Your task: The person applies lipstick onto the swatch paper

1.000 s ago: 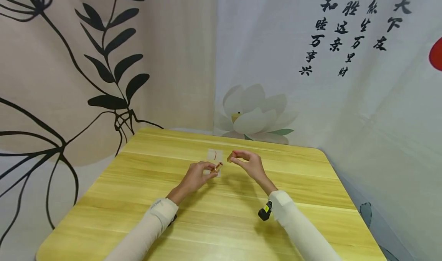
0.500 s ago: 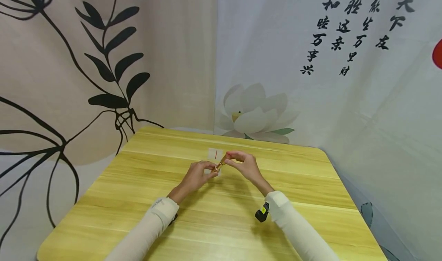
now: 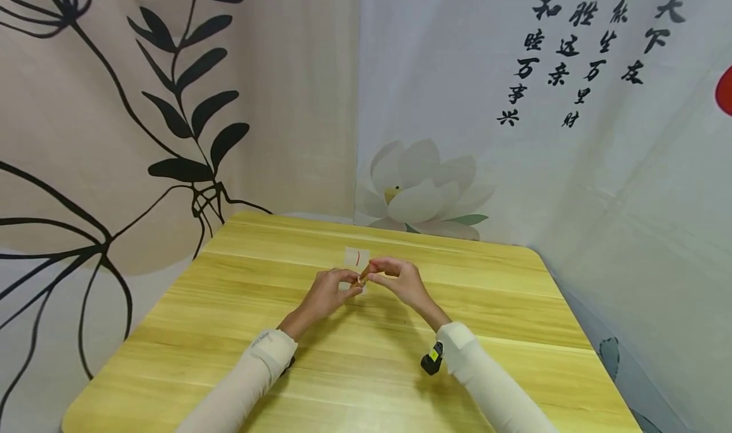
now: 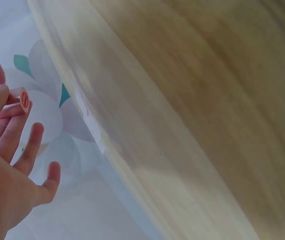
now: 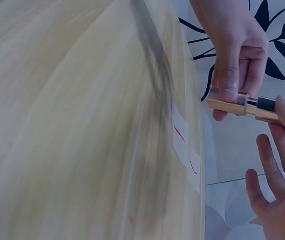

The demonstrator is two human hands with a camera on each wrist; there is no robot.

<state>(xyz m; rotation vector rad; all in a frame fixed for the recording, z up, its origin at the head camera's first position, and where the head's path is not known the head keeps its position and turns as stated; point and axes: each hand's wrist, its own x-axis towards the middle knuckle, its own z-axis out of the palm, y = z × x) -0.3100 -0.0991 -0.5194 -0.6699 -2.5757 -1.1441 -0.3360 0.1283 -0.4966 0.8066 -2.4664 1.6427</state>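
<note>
In the head view my left hand (image 3: 325, 292) pinches the base of a rose-gold lipstick (image 5: 227, 106) above the table's far half. My right hand (image 3: 400, 281) holds the lipstick's cap (image 5: 266, 106) between thumb and fingers. In the right wrist view, cap and base lie in one line, with a narrow gold collar showing between them. The lipstick's bottom end (image 4: 25, 101), bearing a red round label, faces the left wrist camera. Some of my fingers are spread out beside the tube. The lipstick's coloured tip is hidden.
Beneath the hands lies white paper (image 3: 356, 255) with a red stroke; the right wrist view shows two strokes (image 5: 181, 142). The wooden table (image 3: 366, 369) reaches a cloth backdrop (image 3: 297, 134) printed with plants and lettering. A small red spot (image 5: 131, 219) marks the tabletop.
My right hand has moved left and slightly down, bringing the cap from apart onto the lipstick. My left hand has stayed nearly still, holding the base.
</note>
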